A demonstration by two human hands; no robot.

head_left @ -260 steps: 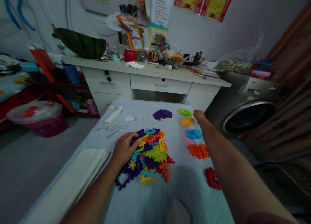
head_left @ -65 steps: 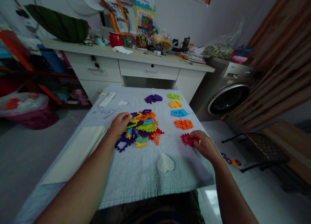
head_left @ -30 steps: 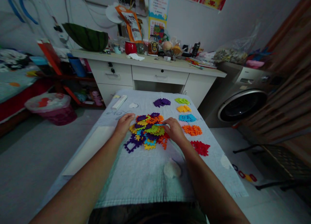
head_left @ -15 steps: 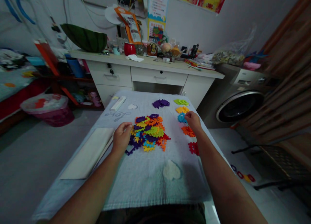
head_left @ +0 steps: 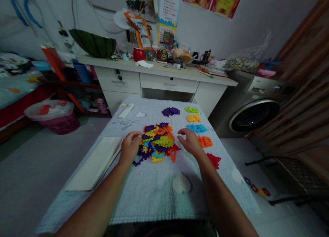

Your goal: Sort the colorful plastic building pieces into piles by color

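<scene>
A mixed pile of colourful toothed plastic building pieces (head_left: 160,141) lies on the cloth-covered table. At its left edge is my left hand (head_left: 130,146), fingers loosely curled with a gap by the thumb; no held piece shows. My right hand (head_left: 190,140) hovers just right of the pile, thumb and fingers apart, holding nothing. Single-colour groups lie along the right side: green pieces (head_left: 192,110), yellow pieces (head_left: 193,118), blue pieces (head_left: 196,128), orange pieces (head_left: 205,141) and red pieces (head_left: 214,160). Purple pieces (head_left: 170,111) form another group behind the pile.
A folded pale sheet (head_left: 94,165) lies left of my left forearm. A white narrow box (head_left: 126,111) rests at the table's far left. Behind stands a white desk (head_left: 169,81) with clutter, with a washing machine (head_left: 253,103) at its right.
My right hand has moved left from the blue group toward the pile, and its fingers have parted. The blue pieces now lie uncovered. My left hand has barely moved.
</scene>
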